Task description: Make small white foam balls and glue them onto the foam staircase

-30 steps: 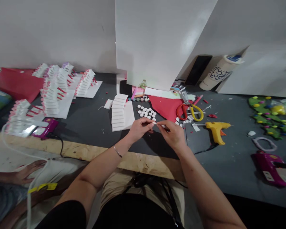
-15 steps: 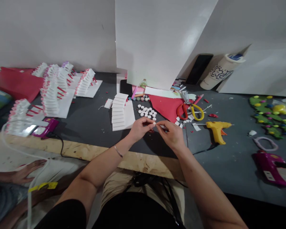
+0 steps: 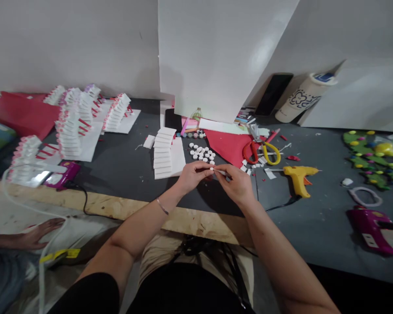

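My left hand and my right hand meet fingertip to fingertip above the dark table. Between the left thumb and fingers is pinched a small white round piece. The right fingers are closed at its side, and what they hold is too small to make out. Just beyond lie several white round pieces in a loose pile. Left of them stands a stepped row of white foam strips on a white base board. A red sheet lies behind my right hand.
Scissors and a yellow glue gun lie to the right, among white scraps. A phone and a tumbler stand behind. Finished-looking white stair models and a purple box are left. Another person's hand rests lower left.
My hands stay nearly in place, with small finger shifts around the white piece. The other person's arm at lower left has moved slightly.
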`<state>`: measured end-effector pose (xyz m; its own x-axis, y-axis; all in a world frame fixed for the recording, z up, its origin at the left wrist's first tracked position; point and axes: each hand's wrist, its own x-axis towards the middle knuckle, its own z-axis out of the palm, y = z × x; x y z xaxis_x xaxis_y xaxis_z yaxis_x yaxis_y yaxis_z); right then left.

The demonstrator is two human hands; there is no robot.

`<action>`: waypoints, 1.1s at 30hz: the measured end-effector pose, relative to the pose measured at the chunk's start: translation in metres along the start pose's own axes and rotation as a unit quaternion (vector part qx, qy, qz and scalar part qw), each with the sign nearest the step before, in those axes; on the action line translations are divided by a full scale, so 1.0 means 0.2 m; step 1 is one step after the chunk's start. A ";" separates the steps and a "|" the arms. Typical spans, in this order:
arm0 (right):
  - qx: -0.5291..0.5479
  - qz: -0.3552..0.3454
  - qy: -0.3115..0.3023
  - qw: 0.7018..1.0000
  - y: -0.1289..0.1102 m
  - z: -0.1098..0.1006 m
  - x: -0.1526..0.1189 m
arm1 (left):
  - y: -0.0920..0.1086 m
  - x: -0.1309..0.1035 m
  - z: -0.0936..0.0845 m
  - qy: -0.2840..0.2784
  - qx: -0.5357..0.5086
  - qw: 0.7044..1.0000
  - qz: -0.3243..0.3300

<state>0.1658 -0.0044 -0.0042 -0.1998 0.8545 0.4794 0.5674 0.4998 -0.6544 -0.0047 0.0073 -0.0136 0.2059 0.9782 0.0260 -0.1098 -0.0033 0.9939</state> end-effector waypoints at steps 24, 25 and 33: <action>0.035 -0.016 -0.074 0.997 0.04 -0.01 -0.01 | -0.02 0.01 -0.04 0.006 0.185 0.979 0.088; 0.036 -0.009 -0.082 0.996 0.03 -0.01 -0.01 | -0.02 0.01 -0.03 0.005 0.203 0.975 0.094; 0.077 0.065 -0.107 0.989 0.03 -0.01 -0.01 | -0.03 -0.03 0.00 0.007 0.322 0.937 0.134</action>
<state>0.1718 -0.0037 -0.0085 -0.3079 0.9148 0.2615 0.4738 0.3858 -0.7916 -0.0048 0.0009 -0.0188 0.2411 0.9273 0.2863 0.4555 -0.3686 0.8103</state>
